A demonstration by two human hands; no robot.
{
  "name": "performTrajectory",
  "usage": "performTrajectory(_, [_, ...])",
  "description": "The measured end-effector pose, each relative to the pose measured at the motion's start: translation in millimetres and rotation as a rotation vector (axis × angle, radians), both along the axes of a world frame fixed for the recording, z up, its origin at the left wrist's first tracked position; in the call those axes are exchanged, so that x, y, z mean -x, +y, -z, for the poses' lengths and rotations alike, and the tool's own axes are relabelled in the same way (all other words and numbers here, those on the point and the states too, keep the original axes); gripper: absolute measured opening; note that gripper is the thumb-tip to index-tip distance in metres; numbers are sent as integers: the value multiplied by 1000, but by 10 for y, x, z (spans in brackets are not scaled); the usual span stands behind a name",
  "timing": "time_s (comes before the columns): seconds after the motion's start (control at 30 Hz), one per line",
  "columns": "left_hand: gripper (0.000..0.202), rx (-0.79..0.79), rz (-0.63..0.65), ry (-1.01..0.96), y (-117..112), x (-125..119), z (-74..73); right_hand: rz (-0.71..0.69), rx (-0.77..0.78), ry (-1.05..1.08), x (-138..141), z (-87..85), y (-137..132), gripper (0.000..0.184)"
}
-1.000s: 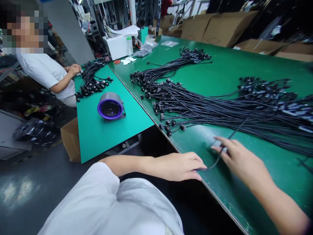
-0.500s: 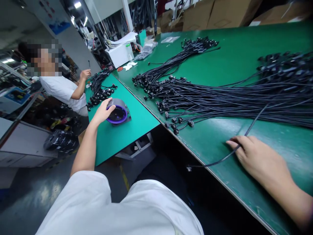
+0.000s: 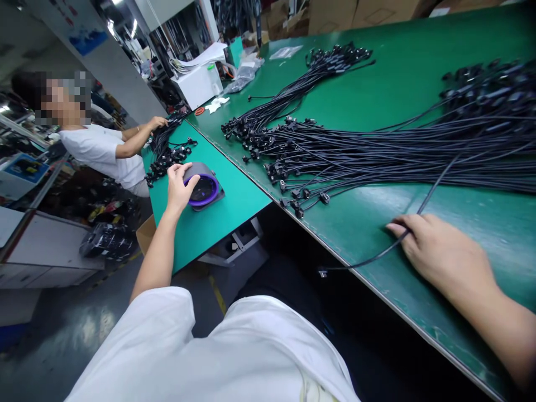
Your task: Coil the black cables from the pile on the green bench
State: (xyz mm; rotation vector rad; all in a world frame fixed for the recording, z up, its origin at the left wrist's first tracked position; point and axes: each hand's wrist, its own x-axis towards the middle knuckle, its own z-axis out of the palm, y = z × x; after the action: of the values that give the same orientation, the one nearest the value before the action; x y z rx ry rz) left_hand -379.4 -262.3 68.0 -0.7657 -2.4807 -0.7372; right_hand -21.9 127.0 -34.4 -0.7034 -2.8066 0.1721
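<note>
While your right hand (image 3: pixel 444 251) lies curled over a single cable (image 3: pixel 372 259) on the right bench (image 3: pixel 377 209), that cable runs diagonally from the far-right bundle (image 3: pixel 419 151) under your fingers (image 3: pixel 402 226) to a plug (image 3: pixel 322 273) just past the near edge; your left hand (image 3: pixel 179 190) is the one touching the round purple-rimmed device (image 3: pixel 204 202) on the left bench (image 3: pixel 243 206). Its fingers (image 3: pixel 178 174) are spread against the rim; I cannot tell whether they grip.

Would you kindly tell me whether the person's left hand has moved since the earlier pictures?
Yes: the left hand has gone leftward from the edge of the wide green bench onto the round purple-rimmed device, which sits on the smaller bench.
</note>
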Motion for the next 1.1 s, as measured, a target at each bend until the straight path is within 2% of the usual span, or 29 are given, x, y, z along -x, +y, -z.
performTrajectory(0.37, [50, -19, 13, -34, 13, 21, 17, 78, 119, -24, -11, -69, -63, 28])
performTrajectory(0.5, [53, -25, 15, -53, -39, 27, -41, 105, 24, 53, -44, -84, -66, 36])
performTrajectory(0.57, [56, -68, 3, 17, -1, -158, -144, 173, -85, 108, -49, -146, 5, 40])
performTrajectory(0.63, [56, -185, 18, 130, 164, -542, -242, 234, -179, 141, -51, -300, 91, 42])
performTrajectory(0.67, [53, -258, 77, 138, 295, -799, -266, 243, -219, 141, -53, -416, 119, 42])
performTrajectory(0.7, [49, -328, 193, 73, 450, -1085, -264, 243, -259, 137, -55, -550, 124, 42])
performTrajectory(0.73, [48, -369, 380, -64, 620, -1385, -234, 230, -299, 128, -52, -691, 99, 43])
performTrajectory(0.8, [59, -244, 814, -422, 980, -1969, -103, 177, -391, 124, -22, -942, -36, 46])
performTrajectory(0.83, [66, -149, 977, -555, 1157, -2227, -19, 120, -435, 120, 5, -1026, -128, 46])
performTrajectory(0.87, [66, -97, 1078, -683, 1321, -2446, 65, 39, -476, 111, 30, -1075, -213, 45])
performTrajectory(0.93, [48, -11, 1197, -997, 1578, -2733, 202, -89, -520, 87, 34, -1088, -288, 42])
performTrajectory(0.97, [39, 20, 1215, -1139, 1655, -2792, 249, -101, -520, 76, -6, -1075, -249, 41])
performTrajectory(1.0, [34, 40, 1214, -1255, 1695, -2797, 281, -56, -505, 73, -82, -1064, -152, 39])
performTrajectory(1.1, [27, -21, 1129, -1414, 1656, -2579, 307, 273, -401, 107, -470, -1080, 376, 35])
